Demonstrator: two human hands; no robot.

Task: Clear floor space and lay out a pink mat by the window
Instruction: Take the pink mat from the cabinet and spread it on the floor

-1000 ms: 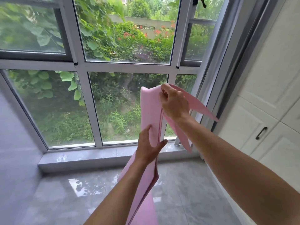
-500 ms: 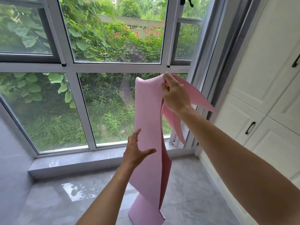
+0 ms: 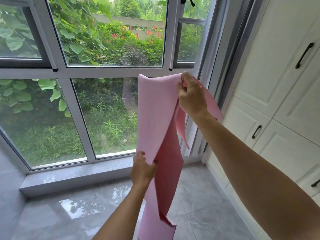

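Nearest, my left hand pinches the bottom edge of the pink mat's front flap, fingers curled round it. The mat hangs folded in the air, its lower end down by the floor; can't tell if it touches. Higher up, my right hand is closed tight on the top fold. Looks like the unfolding step. Best way: hold the top firm, draw the left hand outward so the layers peel apart untwisted, then lower it flat under the window, away from the cabinets.
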